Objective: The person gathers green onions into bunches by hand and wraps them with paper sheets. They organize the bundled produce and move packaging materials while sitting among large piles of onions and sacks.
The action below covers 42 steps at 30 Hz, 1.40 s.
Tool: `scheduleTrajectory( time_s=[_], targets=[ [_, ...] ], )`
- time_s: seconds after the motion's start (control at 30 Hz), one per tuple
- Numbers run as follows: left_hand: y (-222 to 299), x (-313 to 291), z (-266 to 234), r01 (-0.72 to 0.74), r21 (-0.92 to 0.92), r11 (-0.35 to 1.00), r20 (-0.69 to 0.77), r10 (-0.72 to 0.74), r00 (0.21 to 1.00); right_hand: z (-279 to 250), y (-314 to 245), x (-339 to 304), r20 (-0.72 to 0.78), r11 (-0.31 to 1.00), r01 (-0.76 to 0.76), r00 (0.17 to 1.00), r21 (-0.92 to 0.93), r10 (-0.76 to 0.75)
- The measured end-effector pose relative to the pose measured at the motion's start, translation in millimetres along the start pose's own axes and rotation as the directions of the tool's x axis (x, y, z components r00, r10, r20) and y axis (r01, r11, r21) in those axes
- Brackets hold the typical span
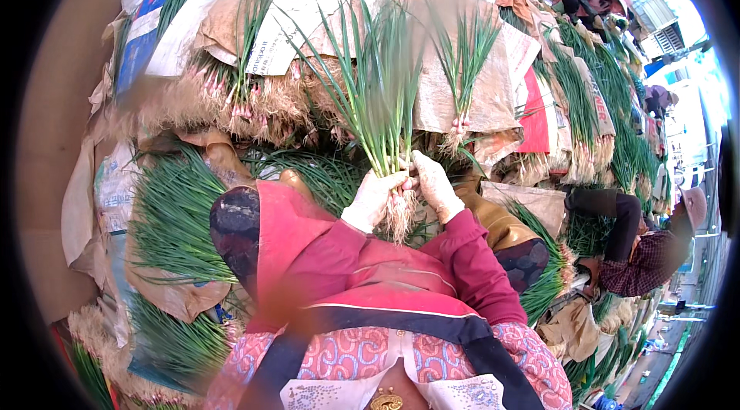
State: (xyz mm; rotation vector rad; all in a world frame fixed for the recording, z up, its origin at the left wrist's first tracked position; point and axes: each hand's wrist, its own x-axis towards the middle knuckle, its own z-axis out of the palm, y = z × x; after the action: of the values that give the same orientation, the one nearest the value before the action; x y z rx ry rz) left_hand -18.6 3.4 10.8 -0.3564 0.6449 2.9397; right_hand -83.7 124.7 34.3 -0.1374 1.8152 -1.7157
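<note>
Your apron [408, 283] is red with a navy band [385, 318] at its chest end. Beside the apron are maroon sleeves [479, 263]; nearer your neck, a pink swirl-patterned top [343, 357], white beaded collar [472, 394] and gold pendant [386, 401]. Dark patterned cloth [234, 229] covers your knees.

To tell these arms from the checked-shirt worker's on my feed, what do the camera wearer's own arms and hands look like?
Plain magenta-red sleeves cover both forearms nearly to the wrists, with pink swirl-patterned fabric higher up at the shoulders. No cables show. Whether the left hand and right hand wear thin gloves, I cannot tell.
</note>
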Motion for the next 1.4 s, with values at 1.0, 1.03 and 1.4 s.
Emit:
scheduleTrajectory(
  time_s=[1.0,1.03,1.4],
  targets=[
    [15,-9,6,0.005,-0.131,0.991,0.002,-0.004,1.000,-5,-7,39,-0.308,0.911,0.079,0.926,-0.404,-0.217],
    [13,-6,2,-0.003,-0.139,0.990,0.006,0.004,1.000,-12,5,39,0.015,0.721,0.223,0.959,-0.656,-0.283],
    [13,1,3,0.122,-0.113,0.986,0.050,-0.117,0.992,-119,-18,87,-0.542,0.896,-0.084,0.819,-0.436,-0.187]
  ],
)
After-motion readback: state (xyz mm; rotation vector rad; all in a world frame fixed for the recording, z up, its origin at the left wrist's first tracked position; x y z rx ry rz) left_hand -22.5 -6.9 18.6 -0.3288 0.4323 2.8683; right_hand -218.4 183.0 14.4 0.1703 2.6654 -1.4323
